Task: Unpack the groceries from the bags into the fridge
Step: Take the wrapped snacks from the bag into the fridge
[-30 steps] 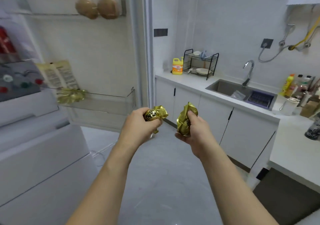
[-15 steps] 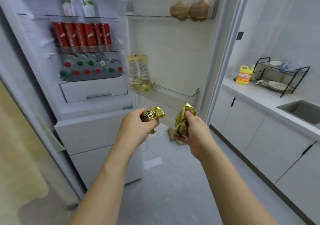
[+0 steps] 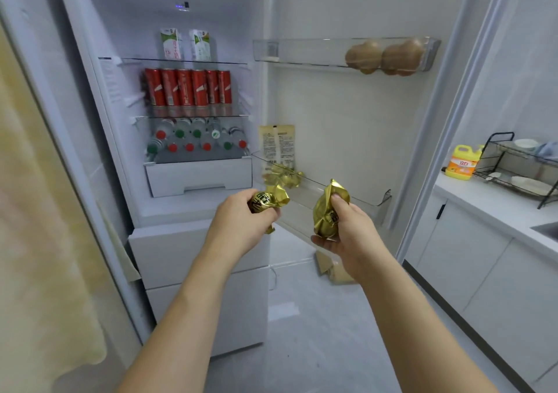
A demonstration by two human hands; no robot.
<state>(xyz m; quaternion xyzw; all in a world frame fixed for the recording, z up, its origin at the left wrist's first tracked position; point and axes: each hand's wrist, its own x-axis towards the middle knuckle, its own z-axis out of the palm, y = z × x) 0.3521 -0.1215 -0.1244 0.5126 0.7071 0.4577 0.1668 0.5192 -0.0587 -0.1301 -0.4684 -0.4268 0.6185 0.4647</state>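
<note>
Left hand (image 3: pixel 241 223) and right hand (image 3: pixel 347 229), each gripping one gold packet (image 3: pixel 267 202) (image 3: pixel 327 211) just before the lower door bin (image 3: pixel 347 193), where similar packets lie; a careless release over its low rim may drop a packet to the floor.

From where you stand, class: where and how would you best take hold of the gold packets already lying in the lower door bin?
Probably from above. The gold foil packets lie low in the lower door bin, whose clear front wall blocks a frontal reach. Their crinkled twisted ends seem the easiest part to pinch. Both hands are occupied now.
</note>
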